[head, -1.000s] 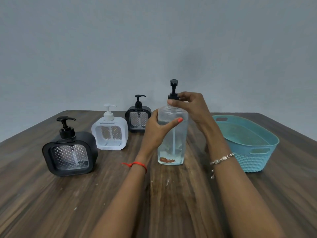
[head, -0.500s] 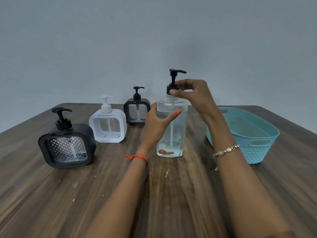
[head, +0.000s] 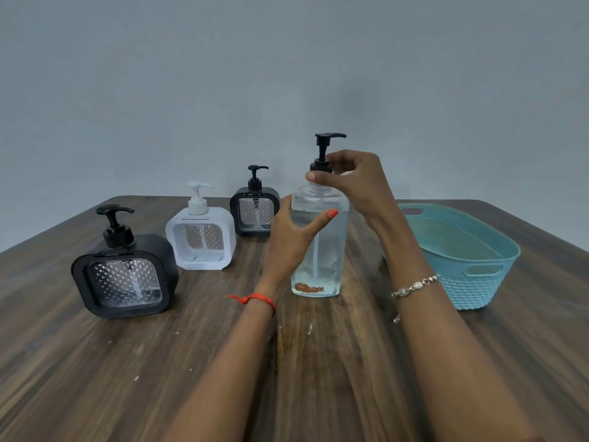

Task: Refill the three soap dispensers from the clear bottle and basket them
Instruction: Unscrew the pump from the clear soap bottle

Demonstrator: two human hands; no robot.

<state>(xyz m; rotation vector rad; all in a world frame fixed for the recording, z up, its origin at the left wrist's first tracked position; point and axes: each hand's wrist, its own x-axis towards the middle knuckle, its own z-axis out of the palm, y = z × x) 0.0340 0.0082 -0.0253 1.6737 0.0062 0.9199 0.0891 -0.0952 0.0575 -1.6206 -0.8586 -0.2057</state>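
Note:
A tall clear bottle (head: 328, 250) of clear liquid stands upright at the table's middle. My left hand (head: 293, 240) wraps its body from the left. My right hand (head: 353, 183) pinches the collar of its black pump (head: 325, 148), which sits raised above the bottle's neck. Three square dispensers stand to the left: a near black dispenser (head: 124, 275), a white dispenser (head: 200, 237) behind it, and a far black dispenser (head: 255, 212). All three have their pumps on. A teal basket (head: 471, 282) sits on the right with nothing in it.
The dark wooden table (head: 191, 362) has bare surface in front of me, with a few small white specks. A plain grey wall stands behind its far edge.
The pump head has turned so its spout points right, and it has risen a little off the neck. My right hand shifted its grip on the collar. The bottle stays put.

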